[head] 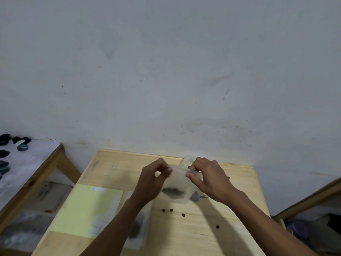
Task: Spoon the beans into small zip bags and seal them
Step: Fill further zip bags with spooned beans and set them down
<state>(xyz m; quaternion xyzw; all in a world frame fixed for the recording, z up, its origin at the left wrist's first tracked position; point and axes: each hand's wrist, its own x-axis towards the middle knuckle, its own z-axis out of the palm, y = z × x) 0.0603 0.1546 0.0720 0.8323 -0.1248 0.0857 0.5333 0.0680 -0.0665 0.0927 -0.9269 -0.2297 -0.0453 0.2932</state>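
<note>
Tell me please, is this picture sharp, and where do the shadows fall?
Head view: dim, soft light; the zip bag pinched by the left hand and right hand is motion-blurred, and its dark contents are smeared. The arms cast soft shadows on the wooden table. The loose beans are sharper. Wide-angle bending shows at the edges.

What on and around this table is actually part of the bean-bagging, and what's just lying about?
Part of the job:
- small zip bag with beans at its bottom, pinched at the top by the left hand and right hand
- spoon behind it
- loose beans on the wooden table

Lying about:
- yellow-green sheet
- dark objects on the side table
</note>
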